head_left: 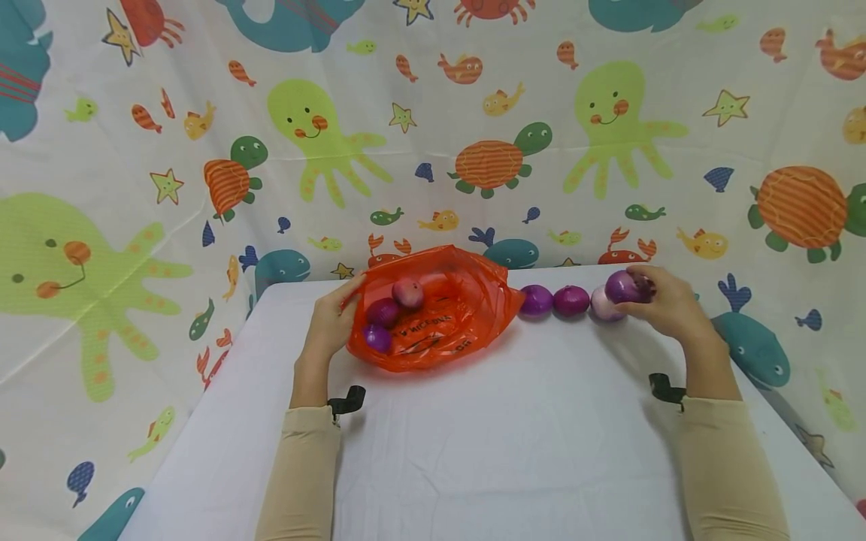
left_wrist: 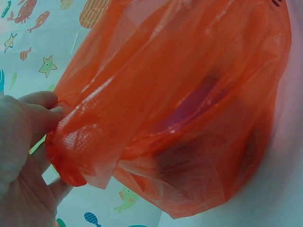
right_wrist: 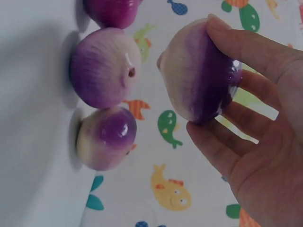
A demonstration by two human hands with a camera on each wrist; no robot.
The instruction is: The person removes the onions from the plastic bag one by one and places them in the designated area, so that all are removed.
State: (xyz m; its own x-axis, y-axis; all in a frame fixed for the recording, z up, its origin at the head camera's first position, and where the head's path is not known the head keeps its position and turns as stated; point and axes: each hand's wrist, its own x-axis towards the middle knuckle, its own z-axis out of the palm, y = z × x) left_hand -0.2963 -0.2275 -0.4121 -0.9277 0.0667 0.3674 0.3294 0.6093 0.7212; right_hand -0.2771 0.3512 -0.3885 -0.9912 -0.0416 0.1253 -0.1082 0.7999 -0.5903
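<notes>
Head view: I get bright, even light, with soft shadows on the white tablecloth (head_left: 514,443) inside both sleeves (head_left: 731,469).
Bag glare: in my left wrist view, white streaks cross the orange bag (left_wrist: 142,90) left of centre; its folds look soft and smeared.
Left hand: shaded, at the left edge (left_wrist: 23,151), under a dim, cool cast.
Held onion: in my dim right wrist view, small glints on its right side (right_wrist: 199,71).
Resting onions: shadows to their left (right_wrist: 105,68).

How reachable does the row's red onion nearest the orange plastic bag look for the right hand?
Probably not for gripping: the right hand already holds another red onion. The row onion nearest the bag otherwise looks largely uncovered.
</notes>
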